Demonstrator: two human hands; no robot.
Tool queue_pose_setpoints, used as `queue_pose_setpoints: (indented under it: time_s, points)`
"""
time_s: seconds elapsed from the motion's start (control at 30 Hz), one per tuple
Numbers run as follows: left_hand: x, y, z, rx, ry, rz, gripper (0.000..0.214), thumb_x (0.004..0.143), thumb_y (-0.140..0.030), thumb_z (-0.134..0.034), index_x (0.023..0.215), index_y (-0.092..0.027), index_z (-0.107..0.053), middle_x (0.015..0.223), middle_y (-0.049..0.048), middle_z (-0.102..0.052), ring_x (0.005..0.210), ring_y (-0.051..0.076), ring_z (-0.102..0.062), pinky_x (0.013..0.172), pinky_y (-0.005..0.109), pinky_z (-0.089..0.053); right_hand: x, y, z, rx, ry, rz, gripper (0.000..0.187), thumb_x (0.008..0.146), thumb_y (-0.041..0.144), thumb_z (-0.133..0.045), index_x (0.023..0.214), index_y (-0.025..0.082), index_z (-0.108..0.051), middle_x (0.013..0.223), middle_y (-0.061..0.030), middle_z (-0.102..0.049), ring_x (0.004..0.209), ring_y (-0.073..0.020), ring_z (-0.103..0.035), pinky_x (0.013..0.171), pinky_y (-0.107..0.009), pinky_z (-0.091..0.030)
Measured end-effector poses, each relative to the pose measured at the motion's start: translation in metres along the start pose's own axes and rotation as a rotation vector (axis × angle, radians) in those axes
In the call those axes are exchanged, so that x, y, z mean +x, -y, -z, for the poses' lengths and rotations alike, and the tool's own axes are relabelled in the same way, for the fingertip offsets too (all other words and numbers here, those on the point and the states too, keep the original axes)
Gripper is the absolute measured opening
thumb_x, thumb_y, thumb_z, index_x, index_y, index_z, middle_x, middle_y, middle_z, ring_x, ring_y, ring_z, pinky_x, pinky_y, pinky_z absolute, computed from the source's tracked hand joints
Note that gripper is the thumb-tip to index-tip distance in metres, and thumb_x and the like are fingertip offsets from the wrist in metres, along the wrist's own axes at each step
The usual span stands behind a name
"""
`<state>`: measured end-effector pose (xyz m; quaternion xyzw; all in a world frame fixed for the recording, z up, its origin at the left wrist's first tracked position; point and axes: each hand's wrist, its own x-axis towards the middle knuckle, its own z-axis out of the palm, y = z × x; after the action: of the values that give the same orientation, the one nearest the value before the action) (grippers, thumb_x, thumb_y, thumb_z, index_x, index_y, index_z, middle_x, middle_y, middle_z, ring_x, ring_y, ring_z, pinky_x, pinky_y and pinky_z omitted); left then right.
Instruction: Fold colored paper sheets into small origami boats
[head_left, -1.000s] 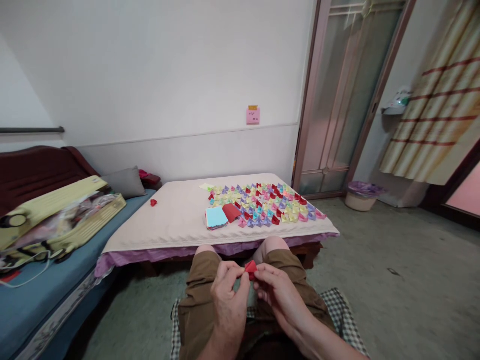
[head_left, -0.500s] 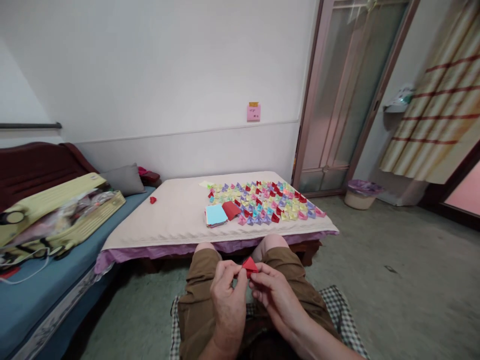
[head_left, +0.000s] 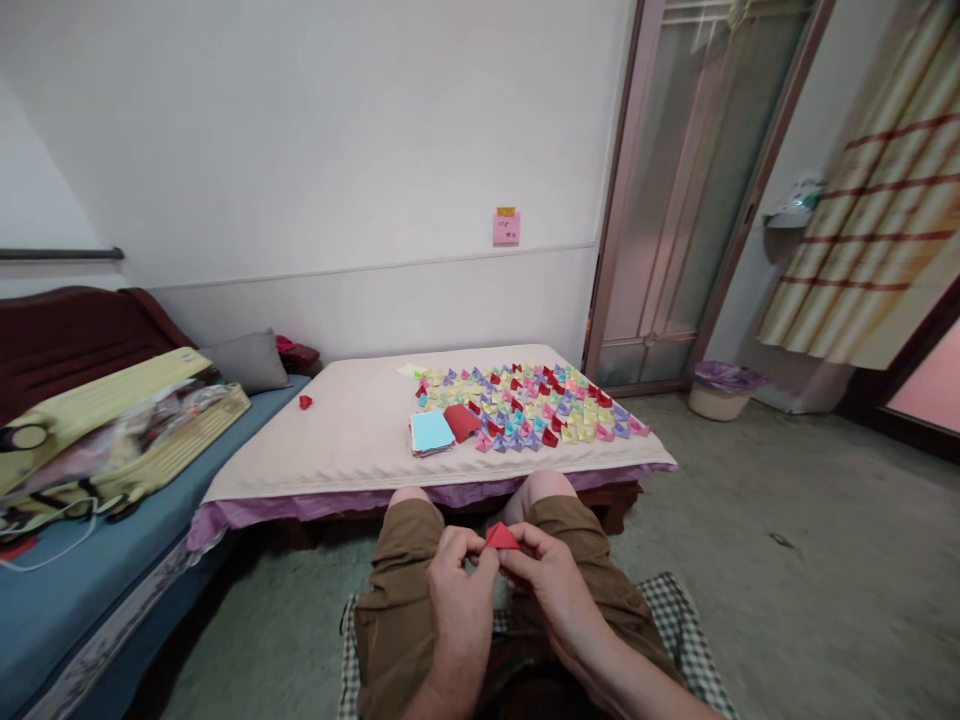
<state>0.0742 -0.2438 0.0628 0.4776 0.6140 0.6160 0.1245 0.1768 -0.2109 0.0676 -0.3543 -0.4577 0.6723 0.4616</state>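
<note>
A small piece of folded red paper [head_left: 502, 537], roughly triangular, is pinched between both hands above my lap. My left hand [head_left: 461, 590] grips its left corner with thumb and index finger. The right corner sits between the thumb and fingers of my right hand [head_left: 551, 575]. Ahead, on a cloth-covered low table [head_left: 337, 440], many small folded paper shapes [head_left: 525, 405] in several colours stand in rows. Left of them lie a stack of paper sheets [head_left: 432, 432] with light blue on top and a loose red sheet [head_left: 460, 422]. A small red object [head_left: 305, 402] lies apart at the far left.
On the left, a blue-covered couch [head_left: 150, 490] carries an opened pale yellow suitcase [head_left: 202, 420] and a grey pillow [head_left: 250, 360]. A lined bin [head_left: 720, 392] stands by the sliding door [head_left: 697, 200] at the right. A pink note [head_left: 506, 228] hangs on the wall.
The red paper has tipped lower and now looks flatter and wider. My right hand's fingers have shifted slightly up along its edge; both hands still hold it.
</note>
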Motion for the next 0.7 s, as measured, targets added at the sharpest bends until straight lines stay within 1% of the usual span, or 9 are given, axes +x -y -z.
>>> queue_pose_setpoints:
  time_s: [0.07,0.17,0.27,0.33,0.4,0.57,0.7]
  points:
    - [0.0012,0.0017,0.0001,-0.005,0.015,0.022,0.017,0.067,-0.009,-0.054,0.052,-0.018,-0.053,0.059,-0.0019,-0.052,0.058,0.014,-0.050,0.057,0.023,-0.039,0.0014,0.0002,0.0006,-0.052,0.010,0.044,0.008,0.061,0.013,-0.068,0.069,0.015,-0.068,0.062,0.0028,-0.060,0.058,-0.0106,-0.045,0.054,-0.020,-0.035]
    - [0.0018,0.0037,-0.0007,-0.001,0.013,0.027,0.017,0.067,-0.010,-0.054,0.052,-0.018,-0.054,0.059,-0.0017,-0.052,0.059,0.014,-0.050,0.058,0.023,-0.038,0.0031,-0.0003,0.0008,-0.074,0.027,0.090,0.014,0.056,0.010,-0.067,0.069,0.015,-0.068,0.065,0.0029,-0.062,0.063,-0.0129,-0.050,0.060,-0.022,-0.038]
    - [0.0015,0.0047,-0.0012,0.002,0.005,0.029,0.018,0.068,-0.011,-0.054,0.051,-0.018,-0.053,0.059,-0.0017,-0.051,0.058,0.014,-0.049,0.057,0.023,-0.038,0.0042,-0.0024,0.0015,-0.081,0.025,0.096,0.021,0.055,0.006,-0.060,0.072,0.016,-0.068,0.065,0.0033,-0.063,0.063,-0.0134,-0.051,0.060,-0.022,-0.038]
    - [0.0012,0.0047,-0.0010,0.003,-0.001,0.029,0.019,0.069,-0.012,-0.055,0.051,-0.018,-0.053,0.058,-0.0019,-0.051,0.057,0.013,-0.049,0.057,0.023,-0.037,0.0045,-0.0040,0.0024,-0.096,0.010,0.088,0.024,0.056,0.006,-0.057,0.074,0.016,-0.068,0.065,0.0032,-0.062,0.063,-0.0139,-0.051,0.058,-0.022,-0.037]
    - [0.0010,0.0042,-0.0005,0.004,-0.009,0.029,0.019,0.069,-0.012,-0.055,0.051,-0.018,-0.053,0.058,-0.0023,-0.051,0.056,0.013,-0.048,0.056,0.023,-0.037,0.0043,-0.0053,0.0032,-0.104,-0.002,0.076,0.023,0.058,0.008,-0.056,0.075,0.016,-0.068,0.065,0.0026,-0.063,0.064,-0.0148,-0.052,0.058,-0.023,-0.037]
    - [0.0023,0.0027,0.0012,0.003,-0.040,0.025,0.020,0.070,-0.013,-0.056,0.051,-0.018,-0.053,0.057,-0.0024,-0.051,0.056,0.013,-0.049,0.056,0.022,-0.037,0.0004,-0.0040,0.0027,-0.079,-0.030,0.068,0.016,0.062,0.014,-0.061,0.077,0.017,-0.067,0.068,0.0003,-0.065,0.065,-0.0159,-0.053,0.057,-0.023,-0.038]
    - [0.0042,0.0011,0.0031,0.001,-0.056,0.016,0.019,0.069,-0.012,-0.058,0.051,-0.018,-0.055,0.057,-0.0025,-0.052,0.056,0.013,-0.049,0.056,0.022,-0.038,-0.0035,0.0002,0.0016,-0.009,-0.059,0.044,0.014,0.069,0.022,-0.063,0.081,0.017,-0.067,0.068,-0.0016,-0.066,0.064,-0.0164,-0.054,0.056,-0.024,-0.040]
